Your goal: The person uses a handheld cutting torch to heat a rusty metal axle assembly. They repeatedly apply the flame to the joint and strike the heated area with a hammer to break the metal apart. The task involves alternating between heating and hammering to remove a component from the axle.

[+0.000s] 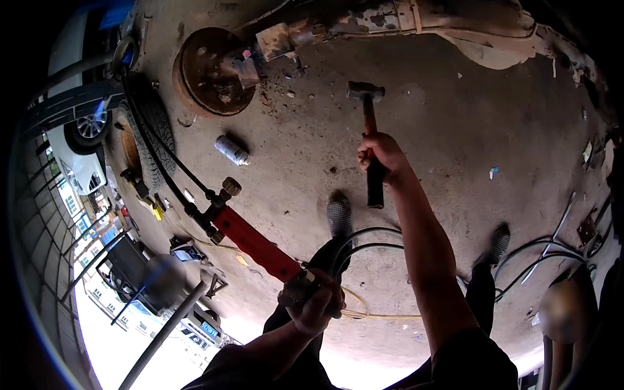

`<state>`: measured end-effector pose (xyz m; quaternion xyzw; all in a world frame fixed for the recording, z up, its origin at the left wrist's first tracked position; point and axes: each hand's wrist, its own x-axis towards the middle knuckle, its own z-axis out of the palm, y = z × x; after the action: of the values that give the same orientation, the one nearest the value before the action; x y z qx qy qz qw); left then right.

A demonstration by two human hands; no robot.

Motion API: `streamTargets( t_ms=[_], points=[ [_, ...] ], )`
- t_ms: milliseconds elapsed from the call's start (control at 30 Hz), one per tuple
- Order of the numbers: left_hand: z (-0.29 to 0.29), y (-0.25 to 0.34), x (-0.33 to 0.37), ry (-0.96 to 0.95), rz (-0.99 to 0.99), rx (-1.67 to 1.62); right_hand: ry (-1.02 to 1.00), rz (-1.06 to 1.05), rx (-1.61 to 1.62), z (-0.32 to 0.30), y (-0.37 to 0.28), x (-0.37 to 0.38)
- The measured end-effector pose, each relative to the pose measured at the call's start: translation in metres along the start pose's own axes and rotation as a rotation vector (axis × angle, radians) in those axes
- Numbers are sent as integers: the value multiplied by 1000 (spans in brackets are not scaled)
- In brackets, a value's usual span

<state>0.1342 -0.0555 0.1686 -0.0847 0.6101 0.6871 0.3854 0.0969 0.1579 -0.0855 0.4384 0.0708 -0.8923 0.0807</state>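
A hammer [370, 120] with a dark metal head and a black-ended handle is held out over the concrete floor, its head farthest from me. My right hand [385, 155] is wrapped round the middle of its handle. Lower and to the left, my left hand [313, 304] is closed round one end of a gas torch [255, 243] with a red handle. The torch's other end points up and left, where a knurled valve knob [231, 186] and two dark hoses [153, 140] join it. The fingers partly hide the fittings at the near end.
A rusty round drum [214, 81] sits on the axle assembly [364, 23] along the far side. A spray can [231, 150] lies near it. At the left stands a tyre [158, 127]. Black hoses [546, 246] and a yellow line [383, 316] run round my feet.
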Motion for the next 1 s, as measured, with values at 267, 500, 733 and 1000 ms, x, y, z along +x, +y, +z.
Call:
streamTargets(
  t_ms=[267, 500, 733, 1000],
  points=[
    [-15, 6, 0, -53, -66, 35, 617, -838, 512, -144, -77, -42],
    [-20, 4, 14, -85, -19, 34, 209, -106, 145, 117, 49, 79],
    [-2, -10, -8, 39, -40, 11, 297, 8, -271, -45, 53, -18],
    [17, -15, -25, -74, -134, 25, 619, -162, -894, -164, 72, -53]
  ],
)
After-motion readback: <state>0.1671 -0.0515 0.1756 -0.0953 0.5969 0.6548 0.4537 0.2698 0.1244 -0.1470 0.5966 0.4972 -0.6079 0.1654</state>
